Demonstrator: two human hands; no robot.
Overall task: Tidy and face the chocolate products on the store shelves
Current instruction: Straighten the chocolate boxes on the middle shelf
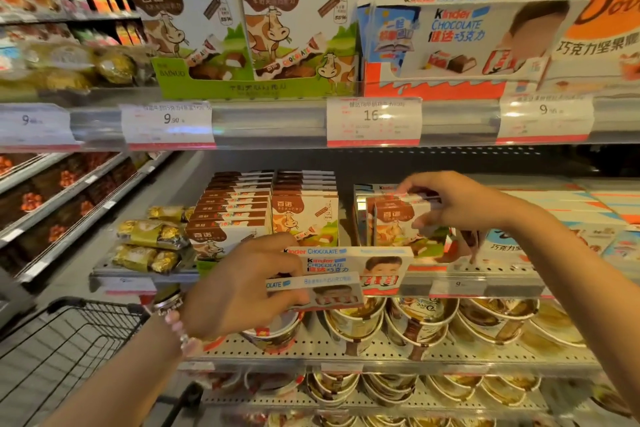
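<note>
The task looks partway done. At 9 o'clock on the middle shelf, the cow-print chocolate stacks already sit squared and facing front. The left hand grips 2 Kinder boxes off the shelf, at 6 o'clock. The right hand, at 3 o'clock, has its fingers pinching cow-print boxes standing in the Kinder slot. Swapping these misplaced packs appears to remain.

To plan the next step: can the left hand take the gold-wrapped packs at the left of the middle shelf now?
Probably not: the left hand already grips two Kinder boxes; nothing blocks the gold-wrapped packs.
</note>
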